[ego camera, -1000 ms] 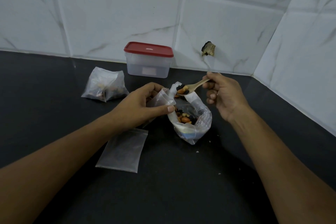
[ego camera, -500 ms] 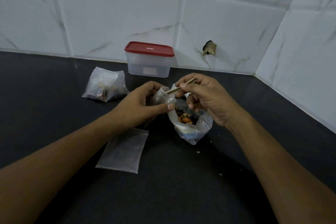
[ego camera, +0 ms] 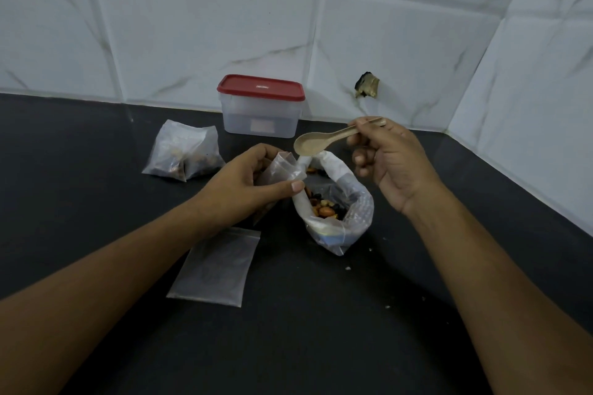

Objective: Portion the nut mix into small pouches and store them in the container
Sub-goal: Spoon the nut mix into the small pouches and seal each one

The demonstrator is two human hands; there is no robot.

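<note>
- Right hand (ego camera: pixel 388 163) pinches the handle of a pale wooden spoon (ego camera: pixel 321 143) between thumb and forefinger, with the other fingers curled. The spoon's bowl is empty and hangs over the back rim of the open bag.
- Left hand (ego camera: pixel 247 183) grips a small clear pouch (ego camera: pixel 282 167), with the thumb along its opened mouth. The pouch touches the bag's left rim.
- Between the hands, a large clear bag (ego camera: pixel 356 215) stands open near the middle of the dark counter (ego camera: pixel 321 314). Nut mix (ego camera: pixel 327 207) in brown, orange and black shows inside.
- One flat clear pouch (ego camera: pixel 218 269) lies toward the counter's front edge, just beside the left forearm.
- Two filled pouches (ego camera: pixel 186 154) lie side by side toward the back edge, left of the container.
- At the back edge, a clear container (ego camera: pixel 261 119) stands against the tiled wall with its red lid on.
- Pale crumbs (ego camera: pixel 348 268) dot the counter right of the bag.
</note>
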